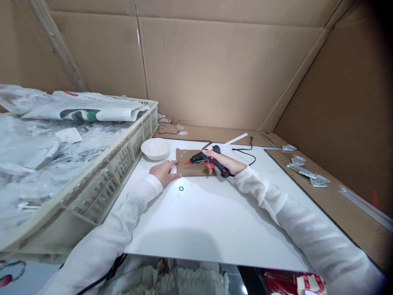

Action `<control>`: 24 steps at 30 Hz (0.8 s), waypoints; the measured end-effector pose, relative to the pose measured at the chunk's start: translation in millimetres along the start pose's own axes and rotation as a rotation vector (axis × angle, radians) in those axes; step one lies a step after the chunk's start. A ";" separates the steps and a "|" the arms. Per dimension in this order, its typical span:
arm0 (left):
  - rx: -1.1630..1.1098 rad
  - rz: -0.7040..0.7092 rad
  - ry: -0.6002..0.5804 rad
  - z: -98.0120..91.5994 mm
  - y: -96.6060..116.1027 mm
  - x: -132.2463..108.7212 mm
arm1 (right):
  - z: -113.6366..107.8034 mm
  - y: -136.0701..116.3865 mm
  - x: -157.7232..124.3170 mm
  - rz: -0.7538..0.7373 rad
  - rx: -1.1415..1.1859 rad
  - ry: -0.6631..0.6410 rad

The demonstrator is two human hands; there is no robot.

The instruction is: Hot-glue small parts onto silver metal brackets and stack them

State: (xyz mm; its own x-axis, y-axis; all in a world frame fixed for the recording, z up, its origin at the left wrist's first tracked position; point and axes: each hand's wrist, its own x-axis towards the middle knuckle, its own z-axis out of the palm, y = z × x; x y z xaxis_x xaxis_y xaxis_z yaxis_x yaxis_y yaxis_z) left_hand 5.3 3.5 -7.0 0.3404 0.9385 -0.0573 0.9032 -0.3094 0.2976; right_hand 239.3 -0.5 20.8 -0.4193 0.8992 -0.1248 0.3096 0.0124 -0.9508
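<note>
My right hand (225,162) is closed around the handle of a black and orange hot glue gun (201,157), its orange nozzle pointing left and down, low over the cardboard piece. A clear glue stick (235,140) juts from the back of the gun. Under the gun lies a small brown cardboard piece (196,170), flat on the white board. My left hand (165,172) rests at its left edge, fingers spread apart and fingertips touching the edge. Just below the cardboard is a small black ring (181,189). Whether the nozzle touches the cardboard I cannot tell.
A white bowl (155,148) stands beyond my left hand. At the left, a large plastic crate (123,164) holds clear bags. A black cord (250,151) curls behind the gun. Plastic scraps (307,172) lie on the cardboard strip at right. Cardboard walls (215,73) enclose the white board (199,221).
</note>
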 end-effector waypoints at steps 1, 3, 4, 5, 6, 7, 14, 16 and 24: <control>0.001 0.002 0.003 0.3 -0.3 0.2 | 1.5 -0.8 0.0 0.000 0.013 0.016; 0.004 0.006 0.007 0.9 -1.0 0.4 | 4.5 -2.7 0.1 -0.016 0.044 0.054; 0.004 0.008 0.008 1.2 -1.3 0.5 | 5.9 -3.7 0.1 -0.034 0.060 0.074; 0.003 0.011 0.010 1.5 -1.6 0.5 | 7.0 -5.0 0.0 -0.056 0.073 0.089; 0.003 0.014 0.012 1.7 -1.8 0.5 | 8.0 -6.5 -0.3 -0.081 0.081 0.106; 0.004 0.017 0.013 1.9 -1.9 0.5 | 8.7 -8.4 -0.8 -0.108 0.083 0.126; 0.030 0.032 0.031 1.1 1.3 -2.9 | 10.6 -34.7 -6.3 -0.200 0.019 0.263; 0.025 0.036 0.038 0.7 1.4 -3.7 | 9.4 -46.1 -6.8 -0.242 0.021 0.300; -0.052 0.061 0.004 -0.3 -5.3 -1.1 | -4.0 -85.0 -14.8 -0.488 0.196 0.581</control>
State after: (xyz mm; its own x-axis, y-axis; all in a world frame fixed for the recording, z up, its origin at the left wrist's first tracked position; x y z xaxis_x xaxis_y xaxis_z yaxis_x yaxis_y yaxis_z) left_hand 0.1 4.1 -8.3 0.3935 0.9187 -0.0335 0.8657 -0.3581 0.3498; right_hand 222.6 -13.1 104.5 0.0613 0.8972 0.4374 0.0258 0.4367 -0.8992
